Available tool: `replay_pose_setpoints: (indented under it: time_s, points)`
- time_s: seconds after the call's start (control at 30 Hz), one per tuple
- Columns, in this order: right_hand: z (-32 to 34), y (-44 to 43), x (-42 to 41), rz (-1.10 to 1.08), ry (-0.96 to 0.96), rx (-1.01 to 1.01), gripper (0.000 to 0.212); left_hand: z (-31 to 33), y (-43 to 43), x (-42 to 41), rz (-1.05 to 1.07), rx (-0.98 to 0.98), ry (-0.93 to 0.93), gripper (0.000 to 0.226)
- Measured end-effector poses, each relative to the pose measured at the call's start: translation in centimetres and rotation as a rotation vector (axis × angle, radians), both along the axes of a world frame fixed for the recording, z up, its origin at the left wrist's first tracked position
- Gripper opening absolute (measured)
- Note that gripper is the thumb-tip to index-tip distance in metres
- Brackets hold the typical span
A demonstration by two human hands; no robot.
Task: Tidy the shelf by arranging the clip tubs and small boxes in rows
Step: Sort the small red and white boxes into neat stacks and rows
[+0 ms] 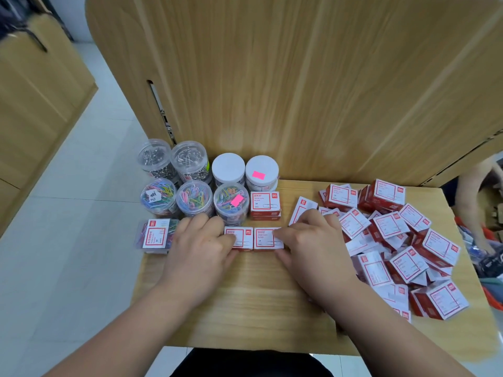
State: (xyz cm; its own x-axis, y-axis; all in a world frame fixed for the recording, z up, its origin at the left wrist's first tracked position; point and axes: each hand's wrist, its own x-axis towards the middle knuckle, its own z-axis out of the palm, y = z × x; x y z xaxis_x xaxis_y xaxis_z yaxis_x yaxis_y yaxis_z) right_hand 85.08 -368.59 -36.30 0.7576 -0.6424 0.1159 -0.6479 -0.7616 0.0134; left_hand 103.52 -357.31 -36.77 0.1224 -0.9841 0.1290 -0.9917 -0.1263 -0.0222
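My left hand [201, 246], fingers gripping one small box [239, 238], right hand [310, 240] gripping its neighbour [268, 238], wooden surface [258, 295], box heap [402, 240] three o'clock, tiled floor [68, 240] nine o'clock.

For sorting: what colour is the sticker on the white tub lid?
Pink sticker, seen in head view.

Likely stationery shop: heaped identical paper-clip boxes [408, 263], pink-stickered clip tubs [231, 202], wooden shelf [245, 308].
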Motion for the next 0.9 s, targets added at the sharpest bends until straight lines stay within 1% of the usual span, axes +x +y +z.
replay_pose_setpoints:
  time_s: [0.1,0.17,0.23,0.3,0.4,0.47,0.53,0.63,0.73,0.8,0.9]
  points:
    - [0.5,0.1,-0.4,-0.001,-0.033,0.023,0.023,0.3,0.1,-0.2,0.005,-0.011,0.019,0.025]
    - [1.2,-0.2,-1.3,-0.03,-0.124,0.058,0.032,0.8,0.1,-0.7,0.001,-0.044,0.058,0.027]
    - [2.1,-1.0,-3.0,-0.065,-0.234,0.067,0.031,1.1,-0.1,-1.7,-0.038,-0.08,0.11,0.029]
    - [3.0,-2.2,-5.5,-0.079,-0.302,0.08,0.027,1.3,-0.7,-3.1,-0.096,-0.105,0.185,0.031]
    - [4.2,-3.4,-9.2,-0.068,-0.262,0.152,0.022,1.2,-1.9,-5.8,-0.184,-0.09,0.365,0.04]
    - [4.6,-3.5,-11.1,-0.055,-0.197,0.191,0.025,1.1,-2.8,-7.4,-0.226,-0.058,0.445,0.047]
    - [4.7,-3.3,-12.5,-0.045,-0.154,0.207,0.032,1.0,-3.6,-8.8,-0.238,-0.044,0.487,0.05]
    - [4.4,-2.8,-13.5,-0.023,-0.142,0.221,0.039,1.2,-4.7,-10.0,-0.191,-0.076,0.574,0.05]
    - [3.9,-2.2,-13.5,0.046,-0.149,0.235,0.046,1.3,-5.8,-10.8,-0.062,-0.036,0.646,0.057]
    - [3.3,-2.0,-13.1,0.11,-0.15,0.24,0.044,1.2,-6.4,-11.2,-0.001,-0.011,0.669,0.053]
    - [2.8,-2.1,-12.7,0.177,-0.132,0.253,0.04,1.1,-6.8,-11.6,0.045,-0.002,0.735,0.034]
